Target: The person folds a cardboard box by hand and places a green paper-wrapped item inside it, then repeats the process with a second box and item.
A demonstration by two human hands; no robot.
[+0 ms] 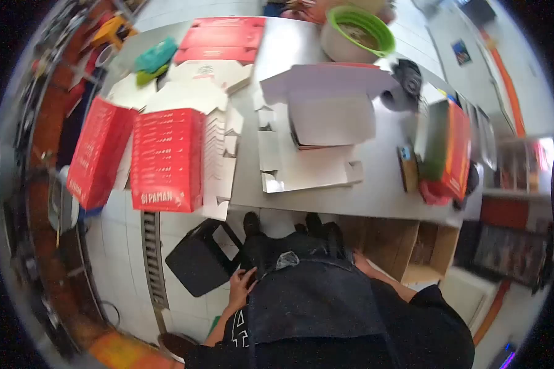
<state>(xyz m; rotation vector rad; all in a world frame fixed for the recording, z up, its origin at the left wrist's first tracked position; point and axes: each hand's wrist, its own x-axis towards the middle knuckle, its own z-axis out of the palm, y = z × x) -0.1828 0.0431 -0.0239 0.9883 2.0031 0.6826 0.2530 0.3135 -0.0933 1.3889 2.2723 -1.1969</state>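
Note:
My left hand (242, 284) is low beside the dark apron (317, 301), near my thigh, with its fingers apart and nothing in them. On the other side, my right hand (362, 263) hangs at my hip; its fingers are hidden against the dark clothing. Ahead on the metal table (258, 190) lie unfolded white cardboard boxes (332, 117), stacked loosely. To their left is a neat stack of red boxes (167, 160) with white lettering, and a second red stack (98, 150) leans beside it.
A green-rimmed tub (357, 37) stands at the table's far edge. A black object (406, 80) and a red and green box (446, 150) are at the right. Below the table's left side is a black stool (203, 258); wooden shelving (428, 252) is under its right.

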